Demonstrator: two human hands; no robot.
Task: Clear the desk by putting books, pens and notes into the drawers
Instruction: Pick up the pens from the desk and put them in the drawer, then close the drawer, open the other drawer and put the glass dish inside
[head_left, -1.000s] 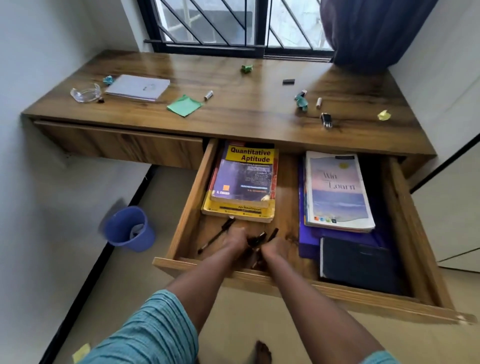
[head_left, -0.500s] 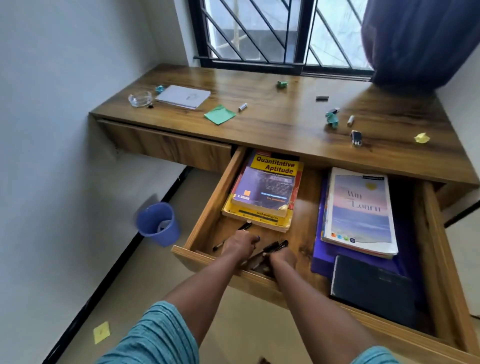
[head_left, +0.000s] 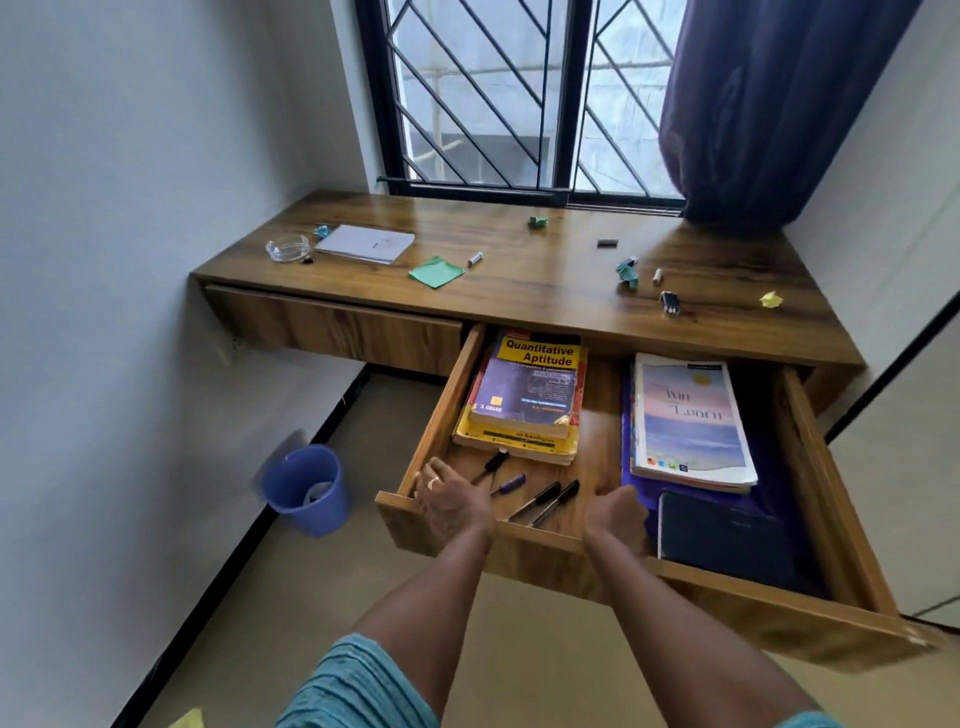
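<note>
The left hand (head_left: 452, 501) holds nothing, its fingers loosely spread, palm down above the front-left corner of the open drawer (head_left: 545, 556). The right hand (head_left: 617, 514) hovers over the drawer's front rim with its fingers turned away, so I cannot tell how far they are curled. Between the hands four pens (head_left: 535, 502) lie on the drawer floor, in front of the stacked books (head_left: 524, 395). A white notebook (head_left: 363, 243) and a green note (head_left: 436, 271) lie on the desk (head_left: 519, 291)

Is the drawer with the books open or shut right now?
Open. The drawer is pulled well out from under the desk, with the books and pens inside in plain sight.
</note>
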